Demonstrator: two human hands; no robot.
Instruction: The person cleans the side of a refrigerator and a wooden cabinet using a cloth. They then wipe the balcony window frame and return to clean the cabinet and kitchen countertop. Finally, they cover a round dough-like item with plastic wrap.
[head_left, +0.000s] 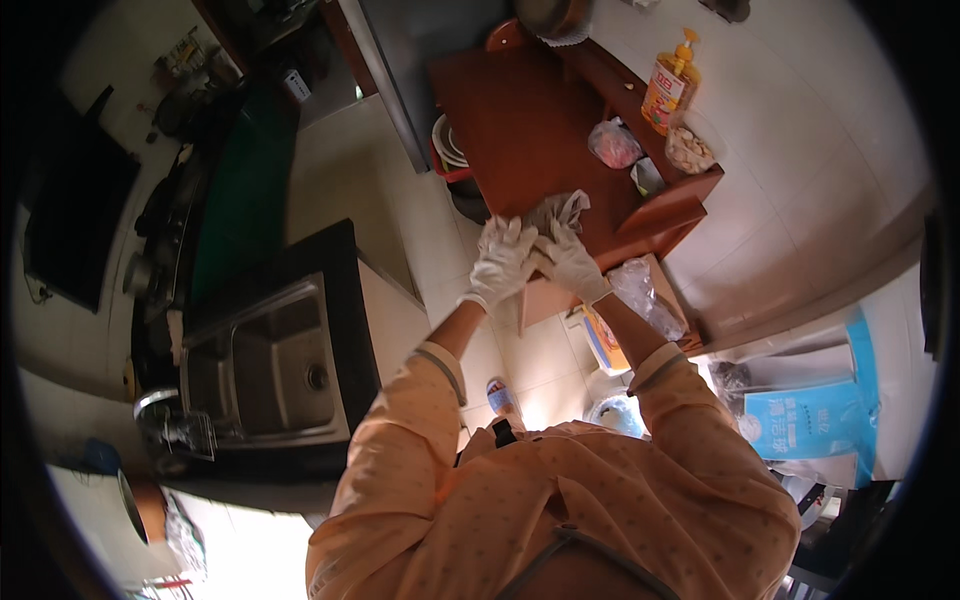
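Both my hands wear thin white gloves and meet over the near corner of a reddish-brown wooden table (517, 112). My left hand (496, 262) has its fingers bent near the table edge, and a pale crumpled thing shows beside its fingertips. What its palm holds is hidden. My right hand (574, 264) closes its fingertips on the near side of a clear plastic bag (559, 210), which lies crumpled on the tabletop. The contents of that bag cannot be made out. The two hands touch or almost touch at the fingers.
On the table's raised back ledge stand a yellow pump bottle (671, 86) and a clear tub of pale pieces (688, 150). A knotted bag with pink contents (615, 144) sits below them. A steel double sink (281, 360) is at left. Boxes (606, 341) lie under the table.
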